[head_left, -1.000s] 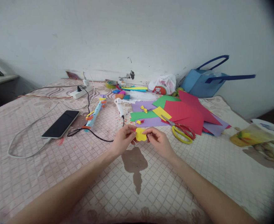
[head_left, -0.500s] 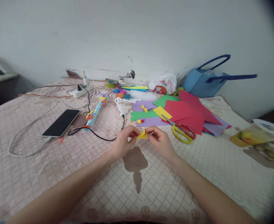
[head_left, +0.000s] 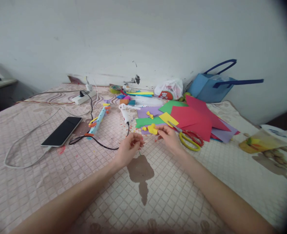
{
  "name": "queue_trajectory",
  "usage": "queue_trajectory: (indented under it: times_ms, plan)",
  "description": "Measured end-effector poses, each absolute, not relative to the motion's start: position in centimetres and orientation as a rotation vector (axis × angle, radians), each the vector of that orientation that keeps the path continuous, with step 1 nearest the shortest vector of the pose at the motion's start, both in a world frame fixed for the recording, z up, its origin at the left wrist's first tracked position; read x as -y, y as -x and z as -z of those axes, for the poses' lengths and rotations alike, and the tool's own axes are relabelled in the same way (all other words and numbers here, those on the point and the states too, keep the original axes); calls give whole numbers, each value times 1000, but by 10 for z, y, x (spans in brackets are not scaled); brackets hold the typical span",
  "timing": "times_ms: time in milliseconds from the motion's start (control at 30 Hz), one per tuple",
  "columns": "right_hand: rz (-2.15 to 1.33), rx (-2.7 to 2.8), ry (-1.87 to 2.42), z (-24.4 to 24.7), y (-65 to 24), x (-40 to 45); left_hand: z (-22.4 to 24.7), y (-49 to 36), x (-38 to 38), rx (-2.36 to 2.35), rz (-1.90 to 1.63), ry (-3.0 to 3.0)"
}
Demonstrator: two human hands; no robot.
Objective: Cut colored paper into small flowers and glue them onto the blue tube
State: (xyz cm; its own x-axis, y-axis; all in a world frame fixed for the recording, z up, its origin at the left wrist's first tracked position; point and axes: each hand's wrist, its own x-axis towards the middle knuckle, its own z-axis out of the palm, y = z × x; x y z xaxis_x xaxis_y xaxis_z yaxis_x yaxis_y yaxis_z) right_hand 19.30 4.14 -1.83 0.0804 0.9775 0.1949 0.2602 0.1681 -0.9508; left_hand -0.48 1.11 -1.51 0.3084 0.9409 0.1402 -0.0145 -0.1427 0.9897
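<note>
My right hand (head_left: 169, 138) pinches a yellow paper flower (head_left: 152, 129) between thumb and fingertips, over the purple and green strips. Opposite it, my left hand (head_left: 130, 146) is closed, with a tiny red piece (head_left: 142, 139) just showing at its fingertips; most of that piece is hidden. A gap separates the two hands. Behind the flower lie a small yellow paper bow (head_left: 149, 114) and another small yellow cut-out (head_left: 144, 128). Scissors (head_left: 189, 141) with red and yellow handles rest to the right of my right hand, blades on a yellow sheet (head_left: 168, 119).
Red sheets (head_left: 192, 120) pile up at the right, before a blue bag (head_left: 210, 87). A white glue gun (head_left: 124, 113) trails a black cord. Further left are a decorated light-blue strip (head_left: 98, 121), a phone (head_left: 61, 131) and a power strip (head_left: 85, 97). A cup (head_left: 255, 143) lies at far right.
My hands have moved apart. The yellow flower has come away from my left fingers and is now in my right hand, turned more open to view. The camera view has shifted slightly.
</note>
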Motion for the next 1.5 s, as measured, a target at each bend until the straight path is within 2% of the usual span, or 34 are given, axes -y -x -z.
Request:
queue_trajectory:
  times_ms: [200, 433, 633, 800, 967, 1200, 1300, 1500]
  plan:
    - [-693, 1564, 1431, 23, -201, -98, 13, 6, -10, -912, -1025, -1466]
    - [-268, 1667, 1783, -2, -261, -129, 9, 8, -3, -952, -991, -1612]
    - [-298, 1687, 2057, -3, -304, -151, 11, 4, 1, -913, -951, -1683]
    - [-287, 1617, 1998, 3, -304, -154, 10, 5, 2, -911, -948, -1665]
    - [-177, 1423, 1741, -9, -299, -136, 12, 6, 1, -913, -941, -1686]
    - [-532, 1465, 1394, 2, -244, -52, 6, 1, 8, -844, -954, -1734]
    - [-904, 1500, 1188, 8, -217, -17, 7, -4, 9, -806, -983, -1663]
    - [-1207, 1547, 1070, 6, -206, 3, 20, -3, -3, -918, -1075, -1509]
